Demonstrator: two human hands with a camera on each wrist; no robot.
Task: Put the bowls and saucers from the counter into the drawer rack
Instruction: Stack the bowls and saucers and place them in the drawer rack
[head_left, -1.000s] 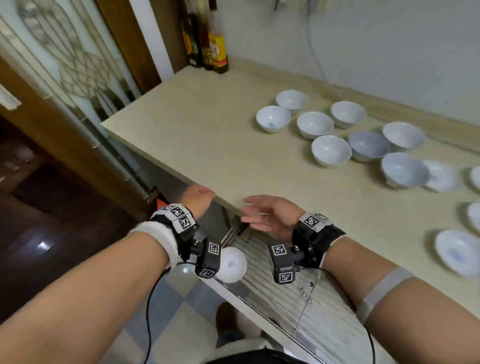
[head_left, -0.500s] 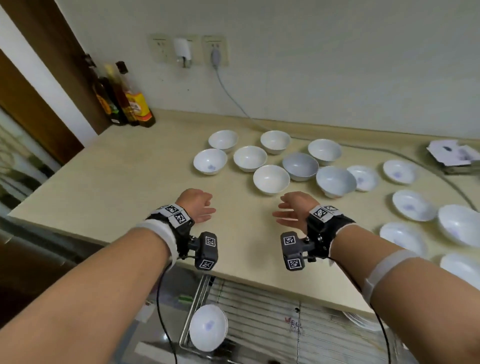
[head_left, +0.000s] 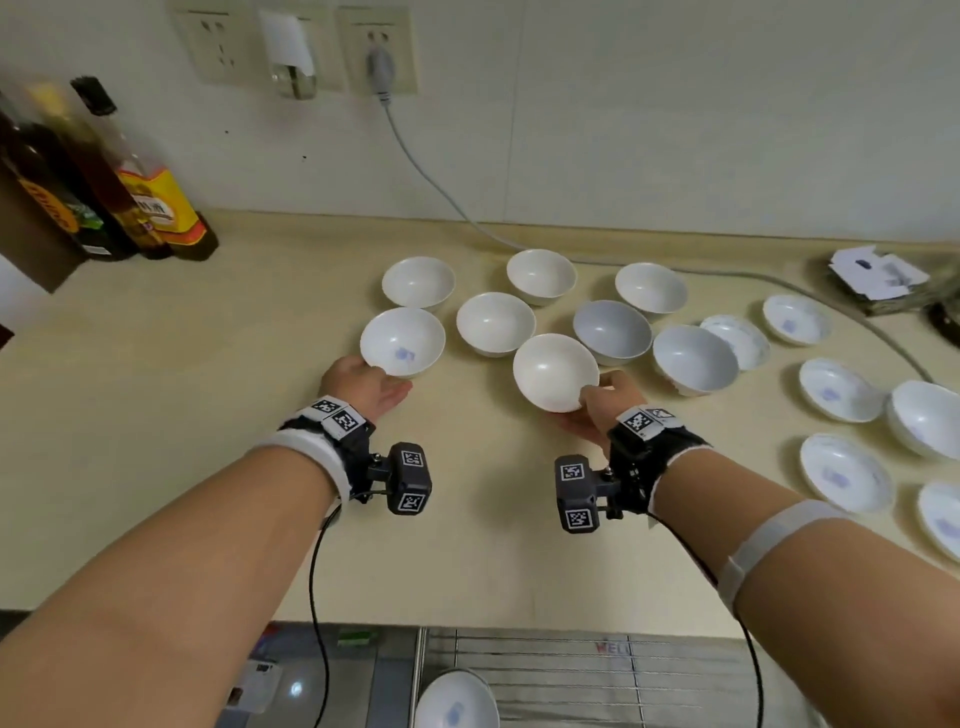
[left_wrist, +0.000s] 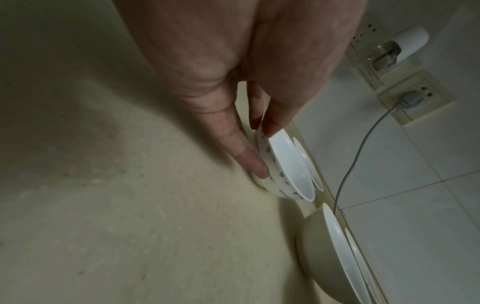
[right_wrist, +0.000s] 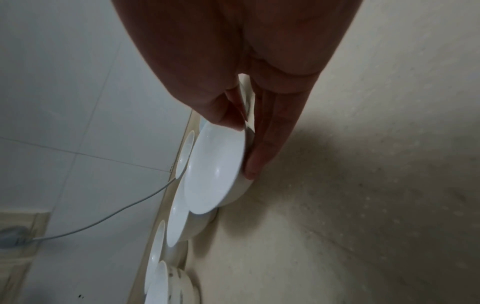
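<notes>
Several white bowls and saucers stand on the beige counter (head_left: 208, 467). My left hand (head_left: 363, 387) grips the near rim of a blue-marked bowl (head_left: 402, 340), thumb on the rim and fingers under its spotted side (left_wrist: 275, 170). My right hand (head_left: 597, 410) pinches a plain white bowl (head_left: 555, 371) tilted up off the counter, thumb inside the rim and fingers beneath (right_wrist: 215, 170). Below the counter edge the wire drawer rack (head_left: 597, 675) is pulled out with one blue-marked bowl (head_left: 457, 701) in its left corner.
Sauce bottles (head_left: 130, 197) stand at the back left by the wall. A grey cable (head_left: 441, 192) runs from the wall socket along the back of the counter to the right. A paper-covered box (head_left: 883, 278) sits at the far right. Saucers (head_left: 839, 389) fill the right side.
Both hands rose from the drawer rack, where a bowl was left, to the counter and reached forward. Each hand now holds a bowl; the right one is tilted up.
</notes>
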